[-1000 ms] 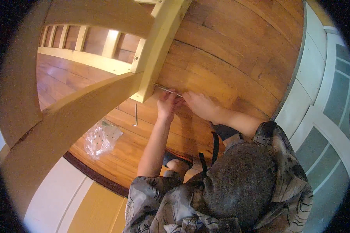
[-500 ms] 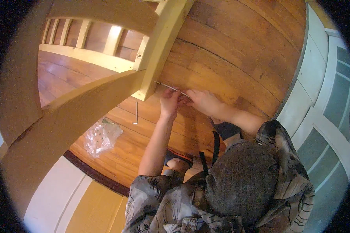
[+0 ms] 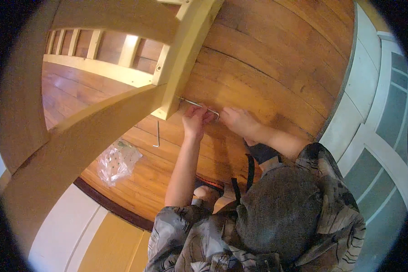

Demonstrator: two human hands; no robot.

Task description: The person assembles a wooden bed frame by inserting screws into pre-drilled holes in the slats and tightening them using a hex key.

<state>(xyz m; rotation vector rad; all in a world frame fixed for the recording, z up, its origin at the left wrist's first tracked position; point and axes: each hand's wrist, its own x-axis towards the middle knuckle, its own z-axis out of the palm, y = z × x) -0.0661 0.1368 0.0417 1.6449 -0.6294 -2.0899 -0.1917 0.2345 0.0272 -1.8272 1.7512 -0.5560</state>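
I see left hand (image 3: 195,122) pinching hex key (image 3: 190,102); right hand (image 3: 238,122) near bend, finger grip unclear. I'd keep shaft square to wooden post (image 3: 186,56).

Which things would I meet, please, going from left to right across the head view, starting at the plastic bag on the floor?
Clear plastic bag, loose L-shaped key on the floor, left hand, right hand, white-framed door with grey panes.
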